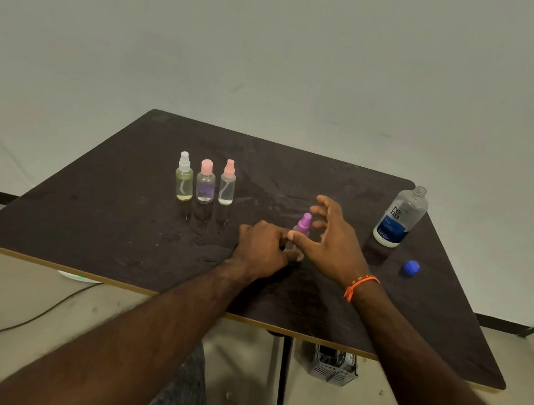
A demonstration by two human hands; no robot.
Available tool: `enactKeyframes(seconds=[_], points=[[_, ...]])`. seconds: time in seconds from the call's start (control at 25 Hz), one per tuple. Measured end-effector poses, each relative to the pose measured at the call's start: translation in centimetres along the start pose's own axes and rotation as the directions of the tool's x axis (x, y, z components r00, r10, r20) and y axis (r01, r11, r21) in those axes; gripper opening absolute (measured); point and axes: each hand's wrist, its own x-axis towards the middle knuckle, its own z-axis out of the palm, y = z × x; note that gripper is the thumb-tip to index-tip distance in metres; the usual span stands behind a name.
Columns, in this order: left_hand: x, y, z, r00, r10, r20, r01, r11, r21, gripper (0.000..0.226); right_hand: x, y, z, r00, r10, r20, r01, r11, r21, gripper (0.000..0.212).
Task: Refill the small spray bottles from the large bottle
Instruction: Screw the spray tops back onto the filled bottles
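A small spray bottle with a purple top stands upright mid-table. My left hand grips its clear body from the left, hiding most of it. My right hand hovers just right of the purple top with fingers spread, its thumb reaching toward the bottle. The large clear bottle with a blue label stands uncapped at the right rear. Its blue cap lies on the table in front of it. Three small bottles stand in a row at the left rear: white-topped, pink-capped and pink-sprayer.
The dark table has a pale front edge. Below it are a grey perforated box, a table leg and a cable on the floor at left. My knees show at the bottom.
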Motion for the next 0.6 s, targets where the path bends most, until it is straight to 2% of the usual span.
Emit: enactKeyframes(seconds=[0.12, 0.2, 0.28, 0.4, 0.48, 0.6], points=[[0.03, -0.17, 0.10, 1.000, -0.007, 0.001, 0.007, 1.000, 0.015, 0.018, -0.17, -0.09, 0.06, 0.995, -0.090, -0.029, 0.091, 0.996, 0.023, 0.069], [0.05, -0.16, 0.23, 1.000, -0.007, 0.004, 0.007, 1.000, 0.017, 0.019, 0.05, -0.14, 0.17, 0.993, -0.044, -0.106, 0.047, 0.999, 0.023, 0.061], [0.01, -0.01, 0.21, 1.000, -0.008, 0.003, 0.008, 1.000, 0.024, 0.026, 0.23, -0.22, 0.28, 0.987, 0.028, -0.158, -0.026, 1.000, 0.013, 0.065], [-0.01, -0.01, 0.26, 1.000, -0.028, -0.008, 0.028, 0.999, 0.038, 0.020, -0.02, 0.04, 0.75, 0.996, 0.042, -0.084, -0.040, 0.999, 0.019, 0.088], [0.00, -0.07, 0.31, 1.000, -0.018, -0.003, 0.018, 1.000, 0.016, 0.014, -0.31, 0.31, 0.75, 0.998, -0.012, -0.064, 0.017, 0.997, 0.070, 0.080], [0.10, -0.20, 0.33, 1.000, -0.011, 0.013, 0.011, 1.000, 0.004, 0.013, -0.37, 0.53, 0.46, 0.992, -0.046, -0.120, 0.055, 0.996, 0.069, 0.061]])
